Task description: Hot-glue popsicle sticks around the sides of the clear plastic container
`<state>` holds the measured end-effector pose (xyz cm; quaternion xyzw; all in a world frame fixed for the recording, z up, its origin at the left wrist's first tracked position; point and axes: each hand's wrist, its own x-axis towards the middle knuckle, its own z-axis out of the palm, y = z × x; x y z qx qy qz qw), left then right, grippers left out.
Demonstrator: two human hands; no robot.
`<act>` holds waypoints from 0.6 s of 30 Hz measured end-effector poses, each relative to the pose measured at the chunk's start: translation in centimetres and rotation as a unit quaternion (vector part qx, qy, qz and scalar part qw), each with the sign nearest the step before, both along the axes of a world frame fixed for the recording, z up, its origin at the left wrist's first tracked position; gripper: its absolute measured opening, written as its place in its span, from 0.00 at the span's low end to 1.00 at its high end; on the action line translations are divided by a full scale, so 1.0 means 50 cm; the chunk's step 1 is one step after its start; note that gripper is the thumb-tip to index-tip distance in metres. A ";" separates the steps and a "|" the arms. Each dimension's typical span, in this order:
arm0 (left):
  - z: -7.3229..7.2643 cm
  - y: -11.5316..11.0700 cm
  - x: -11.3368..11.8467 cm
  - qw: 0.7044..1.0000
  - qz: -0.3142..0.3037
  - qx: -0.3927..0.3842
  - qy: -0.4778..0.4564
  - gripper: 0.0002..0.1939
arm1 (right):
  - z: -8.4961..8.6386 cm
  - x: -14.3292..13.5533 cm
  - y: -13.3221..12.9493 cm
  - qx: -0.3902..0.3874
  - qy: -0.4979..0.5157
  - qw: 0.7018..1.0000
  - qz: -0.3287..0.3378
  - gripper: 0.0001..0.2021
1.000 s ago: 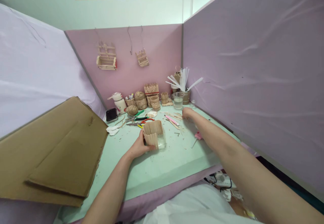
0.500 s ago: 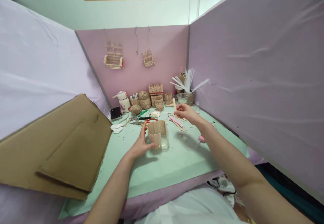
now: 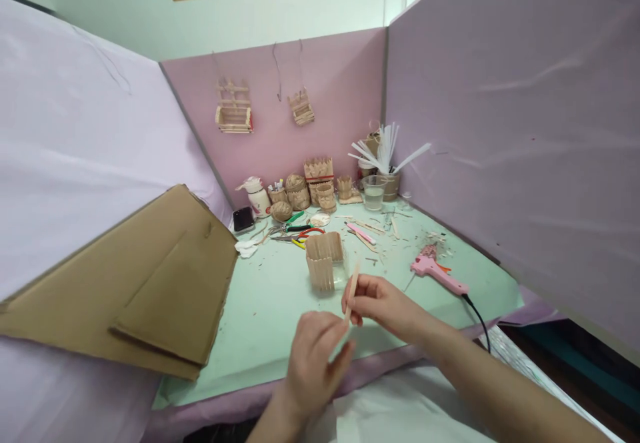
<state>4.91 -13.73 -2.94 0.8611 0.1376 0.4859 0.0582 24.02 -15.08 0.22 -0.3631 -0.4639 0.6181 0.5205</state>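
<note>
By the left hand (image 3: 314, 356), the stick (image 3: 353, 288) ends indistinctly.

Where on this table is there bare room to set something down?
The widest free patch of tabletop lies between the cardboard and the stick-covered container, specks aside. A smaller one sits between that container and the glue gun, beyond the right hand. The back is crowded with the thermos, twine ball and cups; pliers lie before them.

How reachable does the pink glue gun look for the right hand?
Probably yes: nothing visible stands between the right hand and the pink glue gun, though the hand may first need to put down the wooden stick it holds.
</note>
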 end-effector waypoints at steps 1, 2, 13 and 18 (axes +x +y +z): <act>-0.017 -0.020 0.003 1.000 -0.005 -0.009 -0.013 0.27 | -0.012 -0.013 -0.006 -0.027 0.036 0.999 0.011 0.10; -0.033 -0.034 0.007 0.999 -0.006 -0.021 -0.031 0.26 | -0.023 -0.024 -0.009 -0.059 0.076 0.995 0.022 0.10; -0.064 -0.059 0.003 0.989 0.046 -0.068 -0.126 0.19 | -0.074 -0.076 -0.028 -0.225 0.309 0.921 0.079 0.12; -0.073 -0.059 -0.007 0.985 0.059 -0.083 -0.142 0.20 | -0.083 -0.098 -0.039 -0.212 0.321 0.919 0.083 0.10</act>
